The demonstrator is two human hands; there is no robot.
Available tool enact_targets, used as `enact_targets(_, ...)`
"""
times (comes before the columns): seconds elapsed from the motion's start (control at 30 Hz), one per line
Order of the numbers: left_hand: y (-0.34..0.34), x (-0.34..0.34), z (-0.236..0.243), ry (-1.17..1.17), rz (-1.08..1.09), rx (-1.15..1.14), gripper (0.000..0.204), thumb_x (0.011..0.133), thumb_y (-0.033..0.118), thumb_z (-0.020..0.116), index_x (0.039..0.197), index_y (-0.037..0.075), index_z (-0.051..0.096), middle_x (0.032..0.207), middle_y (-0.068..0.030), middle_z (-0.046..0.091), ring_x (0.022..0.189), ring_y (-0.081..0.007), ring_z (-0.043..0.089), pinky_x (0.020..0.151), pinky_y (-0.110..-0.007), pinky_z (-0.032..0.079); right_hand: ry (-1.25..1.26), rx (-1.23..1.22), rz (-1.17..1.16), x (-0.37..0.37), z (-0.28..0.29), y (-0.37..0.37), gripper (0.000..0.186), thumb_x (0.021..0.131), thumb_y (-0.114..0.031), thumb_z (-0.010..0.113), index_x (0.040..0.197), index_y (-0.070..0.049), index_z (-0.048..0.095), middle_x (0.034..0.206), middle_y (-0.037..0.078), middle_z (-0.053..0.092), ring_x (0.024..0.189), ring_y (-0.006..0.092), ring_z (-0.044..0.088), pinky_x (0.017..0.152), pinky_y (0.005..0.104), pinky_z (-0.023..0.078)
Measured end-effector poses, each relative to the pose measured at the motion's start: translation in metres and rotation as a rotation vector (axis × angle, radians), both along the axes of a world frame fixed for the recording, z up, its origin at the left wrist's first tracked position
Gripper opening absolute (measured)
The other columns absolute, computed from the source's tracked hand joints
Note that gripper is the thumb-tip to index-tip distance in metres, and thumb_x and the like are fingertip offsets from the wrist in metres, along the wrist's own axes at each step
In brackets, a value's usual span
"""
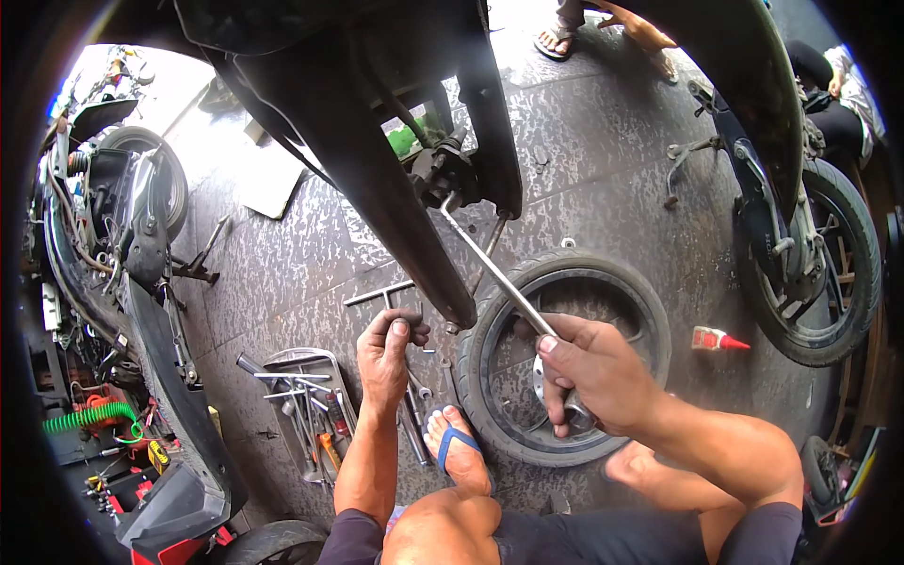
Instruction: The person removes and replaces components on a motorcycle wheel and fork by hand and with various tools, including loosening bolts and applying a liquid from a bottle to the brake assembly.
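My right hand [603, 372] is wrapped round the lower part of a long metal wrench with a bent end [494, 268]. Its upper end reaches a dark brake caliper [443, 171] hanging between two black fork legs [377, 188]. A round metal end of the wrench shows below my fingers. My left hand [388, 353] is closed, thumb against curled fingers, left of the near fork leg's tip; whatever it may hold is hidden. Under it a T-handle wrench [379, 294] lies on the floor, partly covered. A wheel with its tyre [480, 386] lies flat beneath my right hand.
A metal tray [344, 377] of tools lies left of my sandalled foot, near loose spanners [426, 395]. A red-capped bottle [718, 339] lies right of the wheel. Partly stripped motorbikes [141, 254] stand left and right [800, 254]. Another person's feet [556, 42] show at the back.
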State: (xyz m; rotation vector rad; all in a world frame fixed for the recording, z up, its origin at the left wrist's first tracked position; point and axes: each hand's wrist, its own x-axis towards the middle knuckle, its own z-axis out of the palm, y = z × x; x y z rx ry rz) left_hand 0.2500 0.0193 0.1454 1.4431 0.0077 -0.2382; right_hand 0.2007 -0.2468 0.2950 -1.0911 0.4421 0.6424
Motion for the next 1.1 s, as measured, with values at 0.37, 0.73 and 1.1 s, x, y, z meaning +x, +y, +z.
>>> enact_targets(0.37,-0.002,-0.003,0.001,0.004,0.021,-0.021,0.032,0.102,0.026,0.059,0.104,-0.005,0.066,0.089,-0.0109,0.071,0.080,-0.0141,0.065,0.077,-0.029,0.052,-0.003,0.063,0.014,-0.003,-0.023,-0.048,0.038,0.103,-0.018,0.052,0.134,0.004,0.054,0.068,-0.001,0.040,0.049,0.0131,0.056,0.043,0.0279,0.052)
enact_targets(0.73,-0.022,-0.002,0.003,-0.032,-0.014,-0.056,0.033,0.102,0.029,0.060,0.103,-0.004,0.066,0.087,-0.0076,0.069,0.079,-0.0133,0.063,0.077,-0.029,0.051,-0.063,0.010,0.060,0.009,-0.023,-0.041,0.040,0.105,-0.021,0.051,0.137,0.003,0.054,0.072,0.001,0.050,0.054,0.0098,0.057,0.046,0.0258,0.050)
enact_targets(1.1,-0.052,0.030,0.019,-0.196,0.092,-0.241,0.059,0.093,0.036,0.064,0.133,-0.006,0.050,0.119,-0.0214,0.063,0.110,-0.0242,0.062,0.101,-0.036,0.045,-0.516,-1.208,0.185,0.029,-0.046,-0.054,0.024,0.095,-0.026,0.064,0.098,-0.003,0.071,0.073,0.021,0.066,0.070,0.0390,0.067,0.066,0.0474,0.051)
